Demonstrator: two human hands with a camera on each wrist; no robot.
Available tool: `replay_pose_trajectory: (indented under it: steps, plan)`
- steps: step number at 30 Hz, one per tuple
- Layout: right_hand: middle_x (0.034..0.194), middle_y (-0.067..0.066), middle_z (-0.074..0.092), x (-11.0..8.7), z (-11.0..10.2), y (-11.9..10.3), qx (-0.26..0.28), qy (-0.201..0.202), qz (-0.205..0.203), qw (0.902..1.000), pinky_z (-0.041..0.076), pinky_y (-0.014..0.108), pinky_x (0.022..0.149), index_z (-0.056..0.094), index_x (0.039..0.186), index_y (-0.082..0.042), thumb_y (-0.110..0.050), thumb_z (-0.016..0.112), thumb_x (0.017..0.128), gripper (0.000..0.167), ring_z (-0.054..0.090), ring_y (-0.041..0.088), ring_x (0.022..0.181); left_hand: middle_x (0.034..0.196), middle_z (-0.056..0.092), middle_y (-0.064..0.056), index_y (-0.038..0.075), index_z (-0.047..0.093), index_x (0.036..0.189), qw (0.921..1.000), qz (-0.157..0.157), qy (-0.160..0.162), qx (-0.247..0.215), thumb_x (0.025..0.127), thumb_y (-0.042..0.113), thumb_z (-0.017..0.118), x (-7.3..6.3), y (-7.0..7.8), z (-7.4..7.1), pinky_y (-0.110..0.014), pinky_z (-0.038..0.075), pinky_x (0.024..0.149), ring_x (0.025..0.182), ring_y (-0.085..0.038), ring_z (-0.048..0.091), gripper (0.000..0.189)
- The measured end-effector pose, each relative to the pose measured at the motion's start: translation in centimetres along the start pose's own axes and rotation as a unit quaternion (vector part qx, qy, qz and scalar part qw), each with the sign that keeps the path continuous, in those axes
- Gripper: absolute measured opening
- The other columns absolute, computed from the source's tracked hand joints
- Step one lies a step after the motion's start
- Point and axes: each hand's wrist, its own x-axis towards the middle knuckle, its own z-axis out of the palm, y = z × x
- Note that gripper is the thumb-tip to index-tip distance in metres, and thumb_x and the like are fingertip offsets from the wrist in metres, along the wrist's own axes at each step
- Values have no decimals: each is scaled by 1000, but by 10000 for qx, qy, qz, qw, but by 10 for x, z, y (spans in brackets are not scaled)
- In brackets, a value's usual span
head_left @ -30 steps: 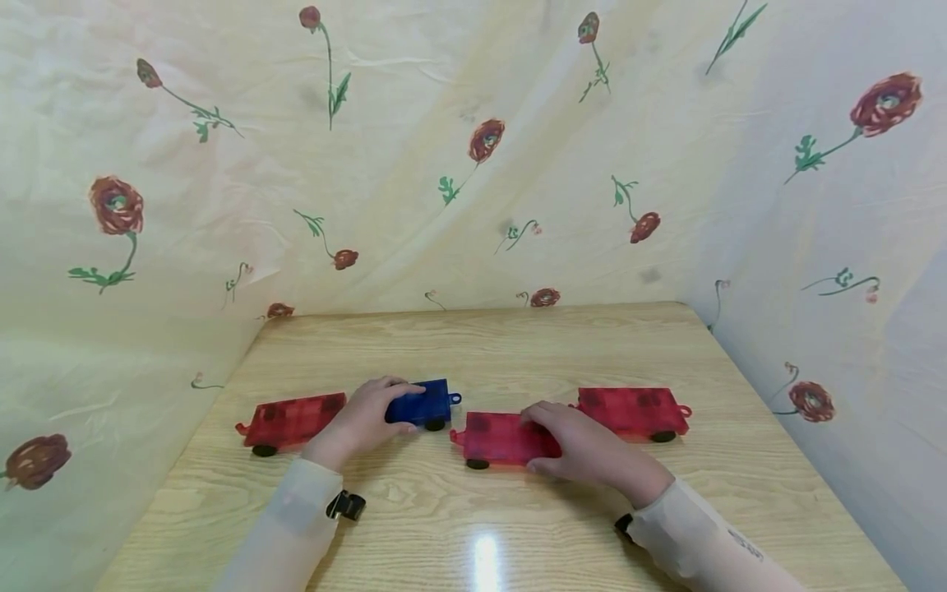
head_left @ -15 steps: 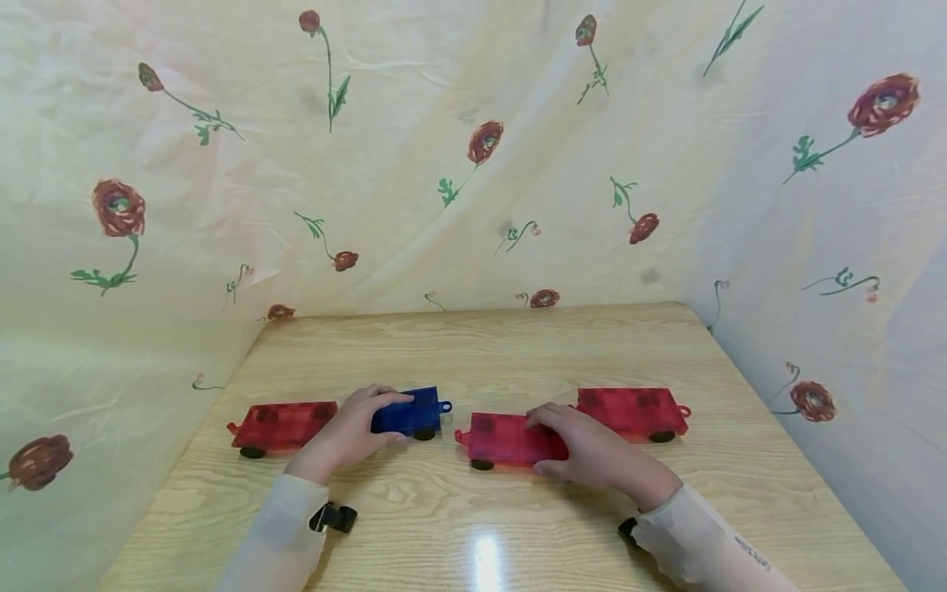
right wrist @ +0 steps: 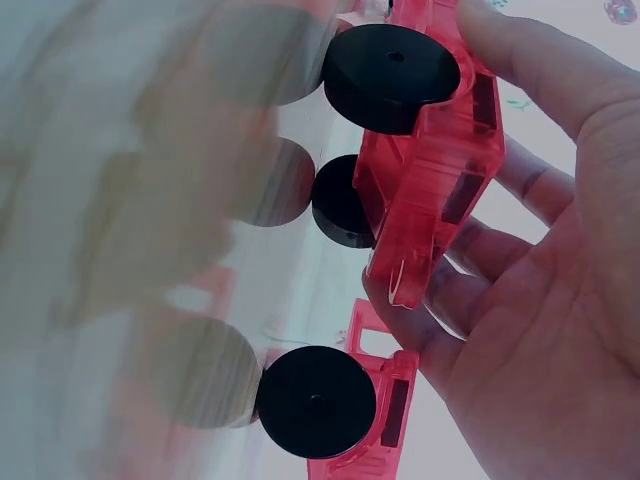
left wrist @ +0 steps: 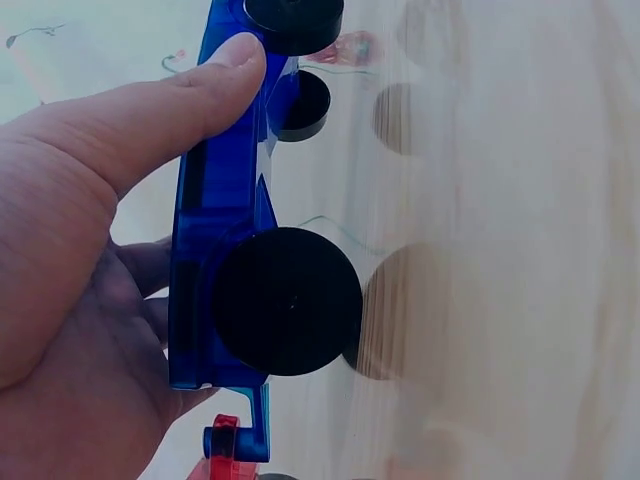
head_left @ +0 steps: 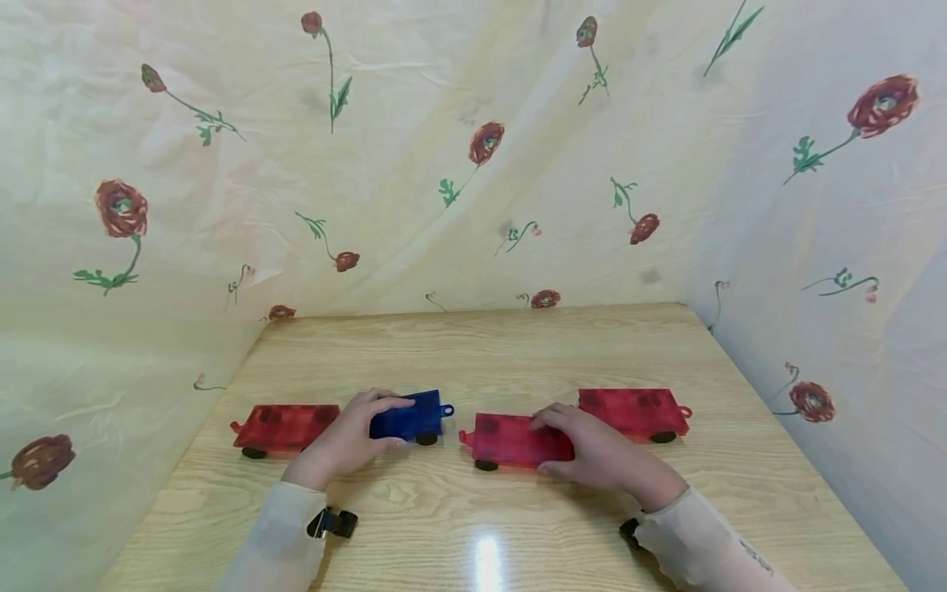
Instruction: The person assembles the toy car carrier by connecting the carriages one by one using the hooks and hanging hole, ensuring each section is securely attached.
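Note:
My left hand (head_left: 344, 436) grips a small blue toy train wagon (head_left: 418, 413) by its sides, thumb on the near side. In the left wrist view, the wagon's blue hook (left wrist: 258, 430) passes through a red ring (left wrist: 224, 445) on the red wagon (head_left: 284, 426) behind it. To the right, my right hand (head_left: 595, 452) holds another red wagon (head_left: 499, 438) between thumb and fingers. Its hook (head_left: 464, 437) points at the blue wagon's ring (head_left: 447, 410), with a narrow gap between. The right wrist view shows its black wheels (right wrist: 390, 78) at the table surface.
A third red wagon (head_left: 625, 411) stands behind and right of my right hand, its ring facing right. Everything sits on a light wood table (head_left: 473, 353). Flower-patterned cloth (head_left: 414, 164) hangs around the back and sides.
My left hand has drawn the blue wagon left and slightly nearer, and the red wagon behind it shifted too. My right hand has slid its red wagon a little to the right.

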Motion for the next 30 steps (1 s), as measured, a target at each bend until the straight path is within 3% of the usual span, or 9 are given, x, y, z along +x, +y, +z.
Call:
replay_pose_trajectory:
  steps: [6,18,24,30]
  plan:
    - [134,-9,60,-1,0,2,17,9,78,10000,51,48,103,68,128,-24,-35,89,86,48,57,19,124,152,49,-1,34,63,146,9998,136,-11,-174,90,28,86,-1,2,0,-62,40,112,145,-33,39,60]
    - [131,-9,59,0,1,3,63,99,152,9998,52,45,101,69,129,-23,-36,89,86,49,59,17,120,146,51,7,42,63,143,9988,385,1,-300,88,28,87,1,4,5,-60,42,111,142,-29,43,61]
    - [133,-9,59,1,3,3,27,82,221,9997,52,45,102,68,131,-24,-36,89,87,50,58,17,122,148,51,6,40,63,144,9979,561,-135,-304,89,28,87,2,7,7,-60,41,112,142,-30,42,61]
    - [140,-3,58,1,3,5,65,149,180,9997,50,49,105,68,133,-22,-35,88,88,51,56,25,129,151,50,1,35,64,145,9969,689,-214,-306,89,31,86,3,9,9,-62,41,111,143,-33,42,60]
